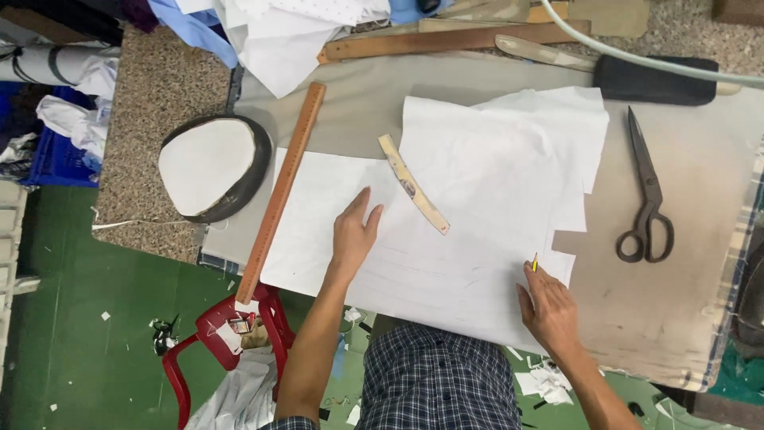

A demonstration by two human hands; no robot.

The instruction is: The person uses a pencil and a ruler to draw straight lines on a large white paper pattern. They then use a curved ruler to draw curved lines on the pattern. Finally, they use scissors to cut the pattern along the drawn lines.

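We see our left hand [352, 235] lying flat, fingers spread apart, pressing down on the white fabric [477, 231] that covers the middle of the tabletop [700, 318]. Its grip holds nothing; the palm simply rests on the cloth near the near edge. Our right hand [549, 314] sits at the near edge of the same fabric, its grip closed together around a small yellow pencil [535, 263], whose tip pokes up just above the fingers and touches the cloth.

Just beyond our left fingertips a short curved pattern ruler [412, 193] lies slantwise on the fabric, apart from the hand. Along the left edge of the fabric a long wooden ruler [282, 191] lies at a tilt, running from the far side down past the near edge of the tabletop. Farther left, on the speckled left part of the tabletop, sits a rounded pressing pad [211, 167] with a dark rim and white top.

Toward the right edge, dark scissors [646, 199] lie shut on the bare tabletop, well apart from our right hand. At the far edge we see more wooden sticks [446, 40] and a dark padded block [656, 80]. A red stool [231, 326] stands on the green floor below the near left corner.
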